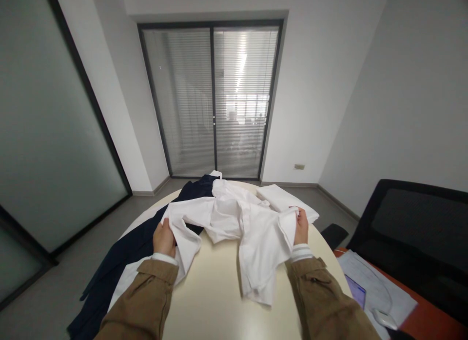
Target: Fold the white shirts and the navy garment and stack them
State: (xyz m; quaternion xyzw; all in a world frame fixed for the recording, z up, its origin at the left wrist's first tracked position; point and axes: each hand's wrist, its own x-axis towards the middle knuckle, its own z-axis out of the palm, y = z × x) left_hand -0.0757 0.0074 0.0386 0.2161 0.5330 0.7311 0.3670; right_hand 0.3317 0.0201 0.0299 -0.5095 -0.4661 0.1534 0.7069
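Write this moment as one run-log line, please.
left hand: holding white garment | right hand: holding white garment | dark garment: on table, partly under white garment

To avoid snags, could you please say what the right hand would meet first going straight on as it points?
Beyond the white garment it holds, the right hand would probably first meet the flat white fabric on the far right of the round table; depth is unclear, so it might pass above.

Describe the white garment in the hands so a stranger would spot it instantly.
Find the cream, curved-edged table. Above its middle, the white garment stretches from the left hand to the right hand. Being white and held sets it apart from the dark garment at left.
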